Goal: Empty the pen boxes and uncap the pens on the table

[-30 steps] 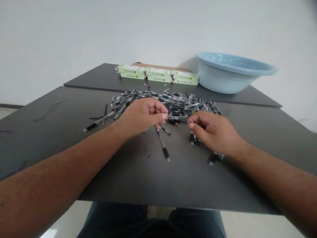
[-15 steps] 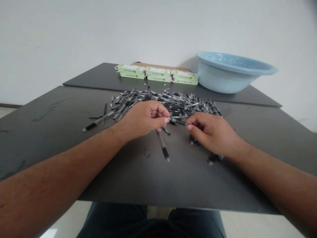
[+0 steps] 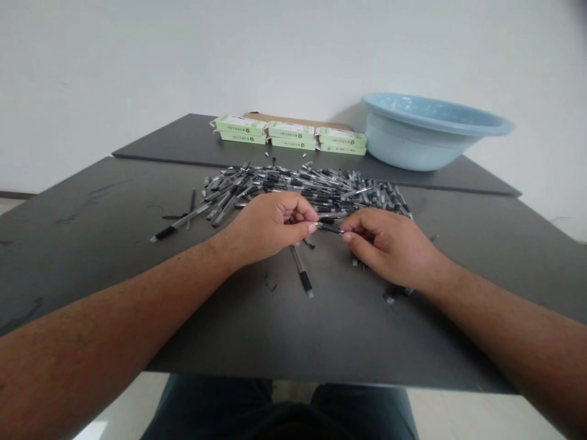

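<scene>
A dark pen (image 3: pixel 329 228) stretches between my two hands, over the front of the pile. My left hand (image 3: pixel 280 223) pinches its left end between thumb and fingers. At its right end my right hand (image 3: pixel 385 244) is closed in a pinch. Behind both hands spreads a heap of pens (image 3: pixel 321 186), clear-bodied with black grips. One loose pen (image 3: pixel 301 272) lies on the table just below my left hand. Another pen (image 3: pixel 177 227) sticks out at the heap's left side. Some small dark pieces lie partly hidden under my right hand.
Green-and-white boxes (image 3: pixel 293 145) stand stacked in a row at the back. To their right is a large light-blue basin (image 3: pixel 413 146). A brown board (image 3: pixel 293 120) lies behind the boxes. The dark table (image 3: pixel 257 336) has a seam behind the heap.
My left hand has moved slightly down and right. The gap between my hands is a little narrower, with the pen still held between them. The heap looks the same.
</scene>
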The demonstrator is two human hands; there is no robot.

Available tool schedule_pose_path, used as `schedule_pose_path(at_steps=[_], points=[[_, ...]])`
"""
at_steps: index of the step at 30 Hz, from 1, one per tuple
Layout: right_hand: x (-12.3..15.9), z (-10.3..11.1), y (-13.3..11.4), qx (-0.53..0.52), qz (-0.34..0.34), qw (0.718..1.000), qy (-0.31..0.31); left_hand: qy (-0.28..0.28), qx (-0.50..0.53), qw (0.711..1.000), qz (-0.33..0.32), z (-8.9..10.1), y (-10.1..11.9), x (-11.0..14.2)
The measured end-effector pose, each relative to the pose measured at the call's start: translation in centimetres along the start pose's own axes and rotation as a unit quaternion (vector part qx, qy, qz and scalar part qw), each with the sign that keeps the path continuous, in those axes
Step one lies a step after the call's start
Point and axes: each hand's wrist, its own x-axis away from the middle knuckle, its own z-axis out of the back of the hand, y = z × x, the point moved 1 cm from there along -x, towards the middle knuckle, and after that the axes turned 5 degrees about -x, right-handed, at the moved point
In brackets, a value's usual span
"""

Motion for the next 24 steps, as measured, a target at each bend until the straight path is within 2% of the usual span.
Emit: schedule_pose_path(at_steps=[14, 24], points=[[0.04, 0.02, -0.01, 0.006, -0.015, 1.000, -0.015, 0.021, -0.061, 0.998, -0.021, 0.11, 0.34, 0.19], [0.06, -0.01, 0.10, 0.013, 0.006, 1.000, -0.008, 0.003, -0.032, 0.999, -0.011, -0.03, 0.27, 0.24]])
